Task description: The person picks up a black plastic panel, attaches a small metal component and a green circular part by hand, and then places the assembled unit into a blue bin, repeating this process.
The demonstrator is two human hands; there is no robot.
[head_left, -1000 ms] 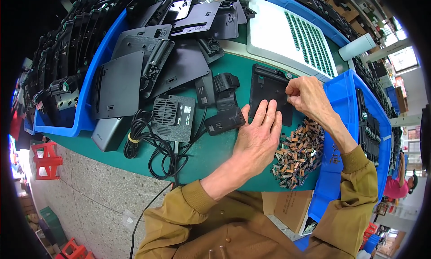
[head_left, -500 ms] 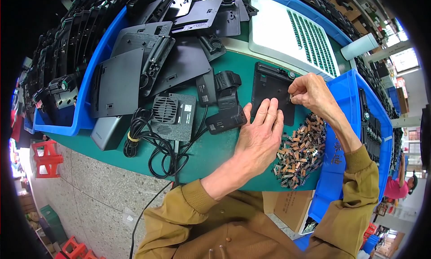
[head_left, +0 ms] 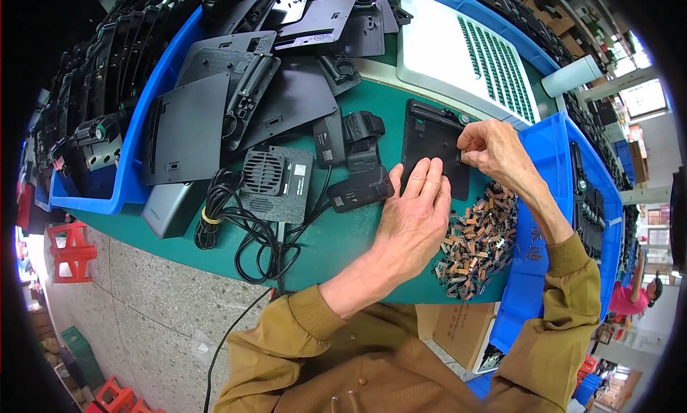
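Observation:
A flat black plastic panel (head_left: 427, 140) with a bar along its far edge lies on the green table in front of me. My left hand (head_left: 413, 225) rests on its near left part, fingers stretched out and flat. At the panel's right edge my right hand (head_left: 499, 154) is closed in a pinch, thumb against forefinger; whatever is between the fingertips is hidden. Just nearer than the panel, a heap of small metal and copper-coloured parts (head_left: 478, 250) spreads over the table.
More black panels (head_left: 189, 130) are piled at the left, beside a blue crate (head_left: 132, 180). Near them lie a grey speaker-like box (head_left: 286, 188), coiled black cable (head_left: 215, 213) and a black strapped device (head_left: 358, 190). A white tray (head_left: 436, 45) stands behind, a blue bin (head_left: 551, 145) at right.
Hardly anything differs. My right hand's pinch has shifted very slightly at the panel's edge; my left hand stays flat on the panel.

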